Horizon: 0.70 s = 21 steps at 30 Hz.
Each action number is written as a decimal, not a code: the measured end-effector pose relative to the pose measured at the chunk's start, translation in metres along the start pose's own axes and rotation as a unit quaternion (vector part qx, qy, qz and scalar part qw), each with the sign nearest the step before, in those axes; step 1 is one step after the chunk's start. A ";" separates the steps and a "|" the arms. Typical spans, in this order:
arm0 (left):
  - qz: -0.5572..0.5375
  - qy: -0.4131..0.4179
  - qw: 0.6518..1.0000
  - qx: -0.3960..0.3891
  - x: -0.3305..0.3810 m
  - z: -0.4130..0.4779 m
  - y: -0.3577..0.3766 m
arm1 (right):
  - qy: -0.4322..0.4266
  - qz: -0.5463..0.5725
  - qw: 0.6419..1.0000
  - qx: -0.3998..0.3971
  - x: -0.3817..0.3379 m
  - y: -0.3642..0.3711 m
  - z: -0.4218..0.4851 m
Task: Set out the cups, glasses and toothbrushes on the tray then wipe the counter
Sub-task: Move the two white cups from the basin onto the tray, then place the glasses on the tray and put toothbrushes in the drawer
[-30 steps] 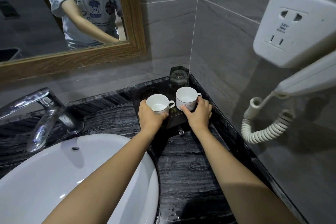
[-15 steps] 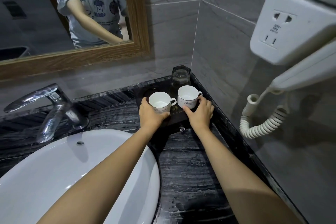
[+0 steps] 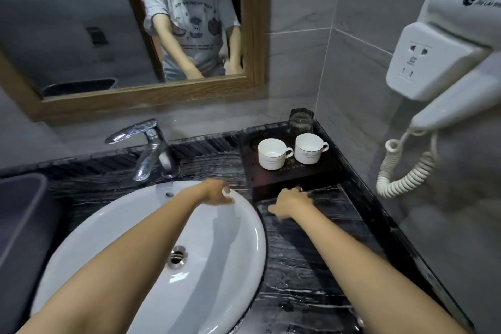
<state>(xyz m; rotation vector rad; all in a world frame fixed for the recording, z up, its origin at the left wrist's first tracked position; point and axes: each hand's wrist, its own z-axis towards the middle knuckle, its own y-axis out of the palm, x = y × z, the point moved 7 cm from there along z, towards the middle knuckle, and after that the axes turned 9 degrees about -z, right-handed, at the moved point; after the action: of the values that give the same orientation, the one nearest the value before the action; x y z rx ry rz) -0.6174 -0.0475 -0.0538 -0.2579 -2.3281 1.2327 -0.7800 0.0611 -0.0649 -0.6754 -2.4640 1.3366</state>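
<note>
On tray (image 3: 273,187) in counter (image 3: 311,252) corner, 2 cups (image 3: 272,154) + 1 glass (image 3: 300,122) stand set out, left hand (image 3: 217,194) & right hand (image 3: 290,202) both empty, loosely curled w/ nothing held; toothbrushes unseen, wiping not begun.

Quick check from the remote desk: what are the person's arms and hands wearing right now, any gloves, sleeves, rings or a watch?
Nothing on either: the left hand and right hand are bare, with no gloves, and no ring or watch shows. Both forearms are uncovered up to the frame edge. The mirror shows a light grey short-sleeved T-shirt with small dark printed drawings and lines of text, sleeves ending above the elbows.
</note>
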 end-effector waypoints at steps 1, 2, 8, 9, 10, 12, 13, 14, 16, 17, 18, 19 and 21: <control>0.002 -0.015 0.999 -0.033 -0.012 -0.008 0.003 | -0.031 -0.027 0.999 -0.034 -0.015 0.003 -0.005; -0.012 -0.028 0.997 -0.064 -0.022 -0.017 0.006 | -0.070 -0.053 0.994 -0.059 -0.030 0.004 -0.012; -0.083 -0.071 0.991 -0.078 -0.077 -0.069 -0.015 | -0.195 -0.092 0.969 -0.121 -0.111 -0.019 -0.053; -0.085 -0.070 0.991 -0.080 -0.087 -0.080 -0.021 | -0.196 -0.089 0.966 -0.143 -0.124 -0.019 -0.056; -0.085 -0.080 0.990 -0.080 -0.100 -0.093 -0.029 | -0.207 -0.093 0.961 -0.159 -0.142 -0.019 -0.059; -0.088 -0.089 0.989 -0.080 -0.123 -0.122 -0.046 | -0.231 -0.095 0.953 -0.171 -0.175 -0.024 -0.070; -0.116 -0.120 0.984 -0.054 -0.177 -0.168 -0.060 | -0.271 -0.124 0.938 -0.178 -0.238 -0.019 -0.097; -0.132 -0.157 0.978 -0.040 -0.225 -0.209 -0.071 | -0.311 -0.144 0.923 -0.175 -0.294 -0.016 -0.124; -0.162 -0.173 0.971 -0.021 -0.257 -0.234 -0.086 | -0.339 -0.144 0.908 -0.198 -0.327 -0.021 -0.149; -0.183 -0.177 0.967 -0.011 -0.282 -0.254 -0.091 | -0.354 -0.163 0.900 -0.194 -0.359 -0.021 -0.163; -0.189 -0.169 0.967 -0.008 -0.281 -0.251 -0.098 | -0.359 -0.163 0.900 -0.185 -0.358 -0.028 -0.164; -0.191 -0.166 0.968 0.004 -0.283 -0.251 -0.105 | -0.365 -0.149 0.899 -0.192 -0.361 -0.032 -0.164; -0.176 -0.153 0.972 0.019 -0.282 -0.254 -0.114 | -0.369 -0.123 0.899 -0.201 -0.364 -0.041 -0.165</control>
<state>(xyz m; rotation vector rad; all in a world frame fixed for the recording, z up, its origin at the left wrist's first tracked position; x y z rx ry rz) -0.2398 -0.0367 0.0659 0.3702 -2.4594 1.1992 -0.4068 -0.0258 0.0579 0.1416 -3.3318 1.1216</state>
